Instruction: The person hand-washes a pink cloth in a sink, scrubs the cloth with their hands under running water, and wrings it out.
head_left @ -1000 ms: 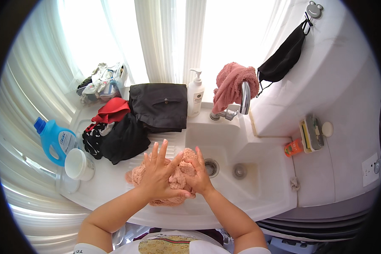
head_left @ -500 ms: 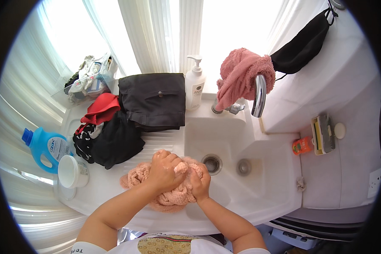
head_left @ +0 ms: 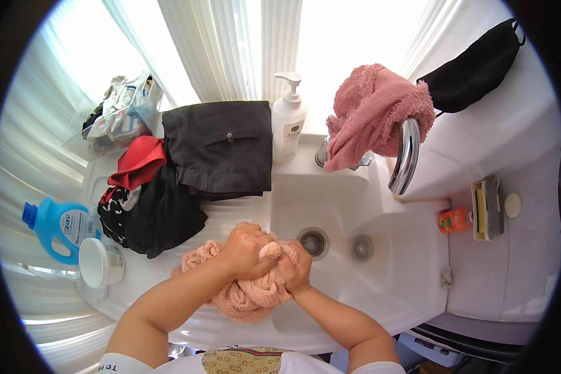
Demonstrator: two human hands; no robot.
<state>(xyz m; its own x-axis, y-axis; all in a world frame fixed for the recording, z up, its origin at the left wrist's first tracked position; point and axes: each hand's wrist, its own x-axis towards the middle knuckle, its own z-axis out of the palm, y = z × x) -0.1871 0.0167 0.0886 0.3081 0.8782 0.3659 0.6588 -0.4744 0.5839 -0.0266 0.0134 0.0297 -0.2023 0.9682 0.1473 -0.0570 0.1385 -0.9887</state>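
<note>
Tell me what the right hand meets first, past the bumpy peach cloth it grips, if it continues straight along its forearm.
Likely the left hand, closed on the same bumpy peach cloth, just ahead and to the left of the right hand; depth between them is unclear.

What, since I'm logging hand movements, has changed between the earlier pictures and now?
A second ago the left hand lay with fingers outstretched on the peach cloth; now its fingers are curled into a grip. The right hand has also closed on the cloth. The camera view has shifted. The folded dark garment, pump bottle and pink towel stayed put.
</note>
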